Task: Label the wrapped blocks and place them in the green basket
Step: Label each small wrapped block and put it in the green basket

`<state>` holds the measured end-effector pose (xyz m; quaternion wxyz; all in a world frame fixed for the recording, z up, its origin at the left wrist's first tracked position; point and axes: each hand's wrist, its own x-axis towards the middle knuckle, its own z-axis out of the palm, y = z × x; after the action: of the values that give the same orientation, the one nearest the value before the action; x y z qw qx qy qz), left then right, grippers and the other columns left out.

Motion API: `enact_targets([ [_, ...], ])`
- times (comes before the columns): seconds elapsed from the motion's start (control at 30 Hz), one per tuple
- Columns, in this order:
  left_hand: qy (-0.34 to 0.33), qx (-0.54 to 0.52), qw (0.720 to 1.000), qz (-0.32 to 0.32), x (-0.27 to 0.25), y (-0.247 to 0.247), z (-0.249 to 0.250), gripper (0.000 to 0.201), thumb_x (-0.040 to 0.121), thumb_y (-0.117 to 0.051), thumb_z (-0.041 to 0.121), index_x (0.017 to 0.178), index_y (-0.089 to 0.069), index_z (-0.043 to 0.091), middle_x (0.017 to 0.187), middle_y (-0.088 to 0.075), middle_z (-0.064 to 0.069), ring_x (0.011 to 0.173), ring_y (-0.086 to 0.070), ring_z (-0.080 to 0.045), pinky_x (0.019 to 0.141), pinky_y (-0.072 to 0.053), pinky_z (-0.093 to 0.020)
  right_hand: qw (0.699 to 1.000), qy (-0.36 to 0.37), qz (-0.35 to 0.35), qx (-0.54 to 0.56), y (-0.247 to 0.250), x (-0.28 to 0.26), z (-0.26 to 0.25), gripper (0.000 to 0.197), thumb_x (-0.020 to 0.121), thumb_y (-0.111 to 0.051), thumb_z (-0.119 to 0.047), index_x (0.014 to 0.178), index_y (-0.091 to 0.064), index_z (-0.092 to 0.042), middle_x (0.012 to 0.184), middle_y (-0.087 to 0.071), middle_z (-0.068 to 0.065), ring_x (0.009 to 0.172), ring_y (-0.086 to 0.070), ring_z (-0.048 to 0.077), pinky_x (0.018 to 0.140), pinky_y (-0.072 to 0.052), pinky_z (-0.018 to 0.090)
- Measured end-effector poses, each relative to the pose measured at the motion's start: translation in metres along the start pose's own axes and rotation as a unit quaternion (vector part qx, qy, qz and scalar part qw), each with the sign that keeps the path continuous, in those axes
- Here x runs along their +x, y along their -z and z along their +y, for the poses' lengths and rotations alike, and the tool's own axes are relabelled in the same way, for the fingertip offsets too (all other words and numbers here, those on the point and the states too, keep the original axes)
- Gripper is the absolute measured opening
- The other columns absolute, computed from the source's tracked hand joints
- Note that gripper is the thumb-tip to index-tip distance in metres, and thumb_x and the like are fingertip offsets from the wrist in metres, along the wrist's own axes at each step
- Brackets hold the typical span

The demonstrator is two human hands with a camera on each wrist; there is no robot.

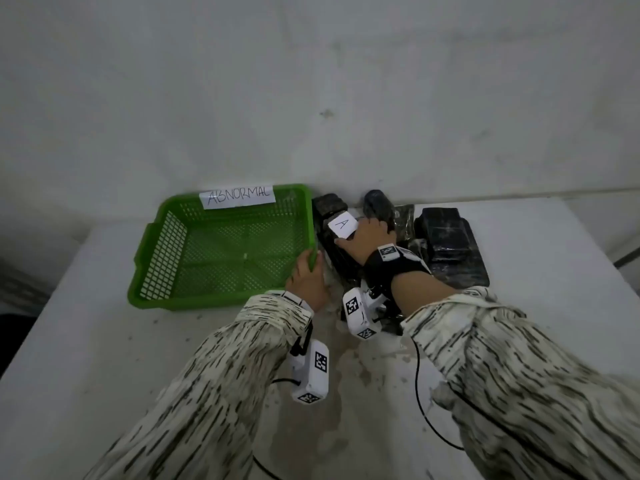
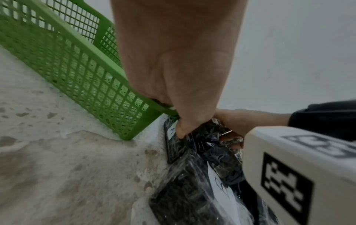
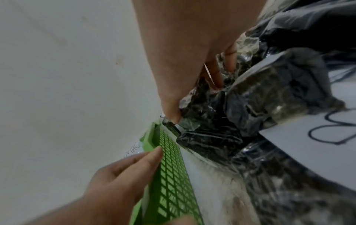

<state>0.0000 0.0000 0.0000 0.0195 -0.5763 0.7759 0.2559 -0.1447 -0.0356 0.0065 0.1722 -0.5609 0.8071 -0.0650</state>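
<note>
My left hand [image 1: 306, 278] grips green mesh plastic basket [image 1: 221, 251] right rim; right hand [image 1: 367, 239] pinches white paper "A" label [image 1: 342, 225] on black film-wrapped block [image 1: 337, 251], touching basket wall.

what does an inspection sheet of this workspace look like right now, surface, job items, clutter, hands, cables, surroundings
surface: white table, stained and mottled near the front middle.
job's things: green basket, nothing in it, paper tag reading ABNORMAL on its far rim; black wrapped blocks beside its right wall; white label A on one block, another label marked B.
clutter: nothing seen.
grippers: left hand grips the basket's right rim; right hand holds label A on the block.
cables: black cable trails from the wrist cameras across the table.
surroundings: plain grey-white wall behind.
</note>
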Motion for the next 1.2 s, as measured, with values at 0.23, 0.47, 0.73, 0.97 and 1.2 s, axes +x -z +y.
enact_targets([
  [0.23,0.007,-0.057,0.993,0.099,0.004,0.003,0.002,0.055,0.092,-0.049,0.019,0.144,-0.03,0.019,0.146,-0.025,-0.011,0.135,-0.027,-0.028,0.107,-0.026,-0.042,0.977,0.044,0.046,0.205,0.014,-0.02,0.009,0.061,0.082,-0.068,-0.037,0.126,-0.042,-0.004,0.126,-0.046,0.022,0.116,-0.048,0.037,0.092,-0.042,0.041],
  [0.47,-0.017,-0.436,0.894,0.1,-0.005,0.02,0.014,0.038,0.1,-0.035,0.034,0.131,-0.037,0.012,0.132,-0.049,-0.015,0.119,-0.049,-0.03,0.101,-0.041,-0.044,0.91,0.158,-0.013,0.383,0.025,-0.065,0.032,0.048,0.068,-0.08,0.0,0.105,-0.05,-0.005,0.109,-0.057,0.019,0.097,-0.055,0.025,0.077,-0.044,0.03],
  [0.73,0.021,-0.545,0.837,0.04,-0.02,0.014,0.013,0.05,0.093,-0.054,0.024,0.134,-0.031,0.005,0.127,-0.05,-0.016,0.106,-0.056,-0.032,0.075,-0.05,-0.033,0.851,0.091,-0.095,0.509,0.025,-0.097,0.03,0.052,0.08,-0.073,-0.006,0.126,-0.05,-0.012,0.106,-0.061,0.0,0.089,-0.06,0.01,0.072,-0.052,0.017],
  [0.97,0.023,-0.539,0.842,0.018,-0.026,0.015,0.011,0.052,0.092,-0.054,0.035,0.135,-0.036,0.012,0.126,-0.053,-0.014,0.108,-0.058,-0.032,0.075,-0.054,-0.041,0.763,-0.005,-0.097,0.639,0.015,-0.105,0.015,0.021,0.099,-0.048,-0.033,0.115,-0.052,-0.02,0.097,-0.06,0.004,0.081,-0.058,0.015,0.064,-0.048,0.03],
  [1.2,0.029,-0.554,0.831,-0.027,-0.033,0.017,0.011,0.038,0.091,-0.056,0.035,0.12,-0.044,0.014,0.103,-0.057,-0.006,0.089,-0.058,-0.022,0.089,-0.05,-0.045,0.79,0.037,-0.045,0.61,0.007,-0.104,0.023,0.011,0.099,-0.049,-0.016,0.096,-0.059,-0.012,0.079,-0.058,0.0,0.058,-0.054,0.004,0.045,-0.043,0.018],
])
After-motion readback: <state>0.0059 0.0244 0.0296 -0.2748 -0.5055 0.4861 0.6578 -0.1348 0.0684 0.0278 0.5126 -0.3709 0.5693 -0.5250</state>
